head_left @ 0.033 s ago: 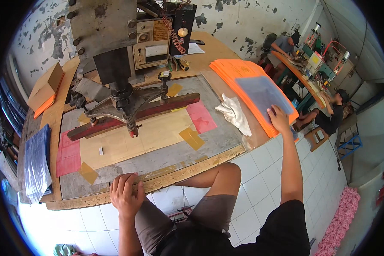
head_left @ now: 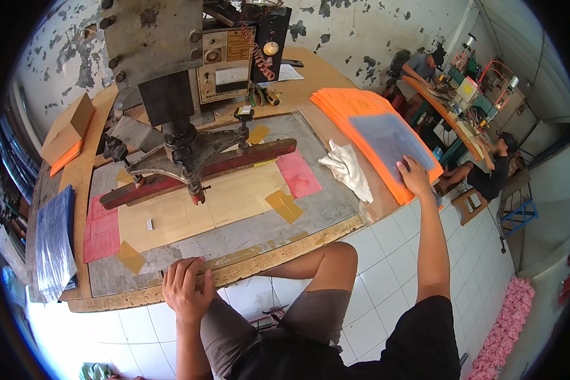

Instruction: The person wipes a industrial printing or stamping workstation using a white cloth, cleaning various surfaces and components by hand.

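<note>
My right hand [head_left: 416, 178] rests on the near end of a translucent bluish plastic sheet [head_left: 386, 136], its fingers bent and slightly apart. That sheet lies on a stack of orange printed sheets [head_left: 339, 101] at the table's right side. At the table's front edge lies my left hand [head_left: 187, 288], fingers loosely bent and nothing in them. Before me stands a press whose long dark-red bar [head_left: 234, 164] hangs over a cream sheet [head_left: 196, 212]. Pink pieces [head_left: 299, 174] flank that sheet, and brown tape [head_left: 284, 206] lies across its corners on the grey bed.
A crumpled white cloth [head_left: 347, 170] sits beside the orange stack. Plastic-wrapped blue sheets [head_left: 56, 237] lie at the left edge, with a cardboard piece [head_left: 68, 130] behind. Pliers [head_left: 269, 96] are at the back. Two people work at another bench [head_left: 446, 114] on the right.
</note>
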{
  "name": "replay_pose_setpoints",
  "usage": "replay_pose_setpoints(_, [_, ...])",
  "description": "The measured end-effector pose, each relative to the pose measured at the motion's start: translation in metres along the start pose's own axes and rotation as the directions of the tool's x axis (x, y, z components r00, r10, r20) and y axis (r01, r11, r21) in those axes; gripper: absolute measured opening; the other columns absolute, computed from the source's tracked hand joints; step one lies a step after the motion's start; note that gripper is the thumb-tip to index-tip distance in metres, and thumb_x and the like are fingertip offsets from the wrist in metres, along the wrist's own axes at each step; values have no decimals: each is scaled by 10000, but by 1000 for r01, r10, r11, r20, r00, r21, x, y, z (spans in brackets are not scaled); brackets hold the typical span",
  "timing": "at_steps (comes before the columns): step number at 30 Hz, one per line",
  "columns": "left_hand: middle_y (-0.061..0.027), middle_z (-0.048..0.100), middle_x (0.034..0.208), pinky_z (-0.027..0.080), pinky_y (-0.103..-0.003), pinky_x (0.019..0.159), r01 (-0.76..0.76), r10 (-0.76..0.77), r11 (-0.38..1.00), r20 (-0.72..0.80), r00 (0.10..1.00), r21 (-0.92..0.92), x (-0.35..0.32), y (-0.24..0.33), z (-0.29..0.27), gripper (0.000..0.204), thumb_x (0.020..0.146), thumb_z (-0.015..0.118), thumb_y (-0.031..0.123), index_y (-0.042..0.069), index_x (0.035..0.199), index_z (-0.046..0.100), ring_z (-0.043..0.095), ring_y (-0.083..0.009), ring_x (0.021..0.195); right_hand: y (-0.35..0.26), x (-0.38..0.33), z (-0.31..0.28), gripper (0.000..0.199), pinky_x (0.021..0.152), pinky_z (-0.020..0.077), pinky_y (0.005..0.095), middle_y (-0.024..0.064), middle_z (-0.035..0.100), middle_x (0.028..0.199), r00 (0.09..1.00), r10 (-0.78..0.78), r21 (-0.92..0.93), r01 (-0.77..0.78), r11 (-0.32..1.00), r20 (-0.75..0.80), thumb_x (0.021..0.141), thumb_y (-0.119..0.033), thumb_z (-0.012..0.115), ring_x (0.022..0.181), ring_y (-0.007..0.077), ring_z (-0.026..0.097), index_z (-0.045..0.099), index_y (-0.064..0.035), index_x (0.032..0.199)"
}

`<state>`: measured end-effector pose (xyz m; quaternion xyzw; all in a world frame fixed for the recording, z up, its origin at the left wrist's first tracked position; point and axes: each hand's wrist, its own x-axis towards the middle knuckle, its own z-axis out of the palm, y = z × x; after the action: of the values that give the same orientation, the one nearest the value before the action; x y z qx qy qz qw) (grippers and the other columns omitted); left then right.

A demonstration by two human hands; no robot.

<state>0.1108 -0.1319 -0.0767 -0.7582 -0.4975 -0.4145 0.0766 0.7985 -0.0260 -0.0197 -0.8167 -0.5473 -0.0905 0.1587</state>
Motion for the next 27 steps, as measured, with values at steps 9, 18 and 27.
replay_pose_setpoints(9, [-67, 780, 1118, 569, -464, 878, 13, -13, 1000, 0, 1000, 18, 1, 0, 1, 290, 882, 834, 164, 112, 1158, 766, 743, -316, 1022, 155, 95, 43, 557, 986, 598, 573, 242, 791, 1262, 988, 141, -96, -146, 985, -58, 983, -463, 838, 1225, 419, 746, 797, 4, 1282])
replay_pose_setpoints(18, [-59, 783, 1117, 576, -460, 890, 24, -25, 999, 16, 1000, 41, -1, 1, -1, 274, 885, 828, 157, 116, 1149, 766, 744, -309, 1021, 81, 102, -11, 164, 616, 503, 285, 51, 803, 1063, 945, 290, 808, -289, 514, 154, 1089, -197, 749, 895, 156, 799, 749, -120, 1233])
replay_pose_setpoints(27, [-55, 786, 1105, 582, -454, 884, 24, -24, 999, 2, 1000, 37, 2, 3, 1, 238, 888, 816, 154, 114, 1118, 773, 747, -304, 1012, 152, 140, -20, 112, 612, 567, 307, 75, 798, 1014, 874, 485, 809, -300, 506, 21, 1112, -111, 735, 801, 183, 803, 714, -47, 1202])
